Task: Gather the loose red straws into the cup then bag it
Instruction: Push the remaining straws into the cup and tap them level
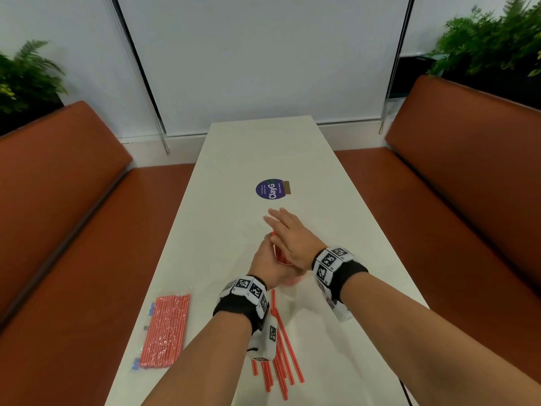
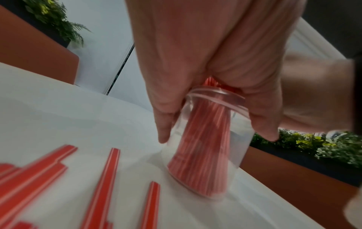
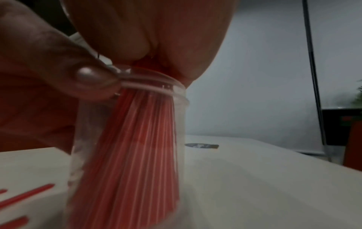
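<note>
my left grip [image 2: 197,74] curls round the clear cup [image 2: 207,139] standing on the table [image 1: 263,148]; right grip [image 1: 289,232] lies flat-fingered over its straw bundle [image 3: 137,139]. loose straws [image 1: 282,356] lie lengthwise toward me, behind the left wrist, nearer it.

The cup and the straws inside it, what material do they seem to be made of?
The cup looks like clear, glossy thin plastic: the straws show through its wall and its rim is rolled. The straws in the cup look like red plastic or paper with thin white stripes; blur leaves this open.
</note>
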The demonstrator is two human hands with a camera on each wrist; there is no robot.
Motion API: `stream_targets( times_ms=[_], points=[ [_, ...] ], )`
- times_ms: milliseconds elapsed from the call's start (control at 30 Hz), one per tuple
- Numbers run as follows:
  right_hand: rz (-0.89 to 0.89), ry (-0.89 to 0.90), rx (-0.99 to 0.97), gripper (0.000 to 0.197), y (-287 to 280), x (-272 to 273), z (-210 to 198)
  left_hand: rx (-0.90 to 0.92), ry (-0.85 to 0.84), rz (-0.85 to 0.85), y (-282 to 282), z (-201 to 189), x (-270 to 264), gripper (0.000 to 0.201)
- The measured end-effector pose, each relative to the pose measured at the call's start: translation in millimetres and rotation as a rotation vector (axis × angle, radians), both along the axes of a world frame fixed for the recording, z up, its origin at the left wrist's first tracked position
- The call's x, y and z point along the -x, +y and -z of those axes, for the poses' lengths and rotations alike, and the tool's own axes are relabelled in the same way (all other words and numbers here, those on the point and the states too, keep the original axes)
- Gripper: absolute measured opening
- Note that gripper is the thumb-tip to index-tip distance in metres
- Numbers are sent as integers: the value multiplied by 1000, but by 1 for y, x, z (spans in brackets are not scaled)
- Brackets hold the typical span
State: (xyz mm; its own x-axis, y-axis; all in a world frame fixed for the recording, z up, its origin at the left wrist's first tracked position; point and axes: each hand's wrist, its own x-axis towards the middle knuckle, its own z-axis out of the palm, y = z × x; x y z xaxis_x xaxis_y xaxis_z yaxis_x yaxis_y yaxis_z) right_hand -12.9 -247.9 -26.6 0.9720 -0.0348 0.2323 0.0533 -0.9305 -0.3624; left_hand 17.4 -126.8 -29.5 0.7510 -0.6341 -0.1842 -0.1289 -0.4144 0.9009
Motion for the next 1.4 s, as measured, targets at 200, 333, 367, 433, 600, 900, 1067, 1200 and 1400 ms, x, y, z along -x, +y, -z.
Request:
stream_targets(
  times_ms=[200, 333, 367, 433, 600, 900, 1067, 1200, 1400],
  points=[
    [-55, -65, -22, 44, 6, -3, -8, -19, -22, -12, 3, -2, -1, 97],
    [93, -20, -109, 67, 6, 7, -4, -49, -19, -46, 6, -3, -2, 91],
    [83, 38, -88, 70, 6, 10, -2, -66, -36, -38, 6, -5, -2, 87],
    [31, 79, -50, 69, 6, 14, -1, -84, -61, -13, 5, -8, 1, 80],
    [-9, 109, 36, 54, 11, 6, -8, -54, -115, 65, 1, -12, 7, 83],
    [90, -62, -80, 56, 14, 17, -16, -101, -48, 11, 12, -11, 3, 94],
    [490, -135, -247, 50, 15, 44, -12, -357, -128, 31, 31, -16, 2, 90],
    [649, 240, -391, 43, 25, 71, 0, -731, -203, 130, 60, -4, 13, 47],
    [315, 723, -173, 14, 82, 99, 3, -843, -232, 156, 86, 3, 47, 26]
  ],
)
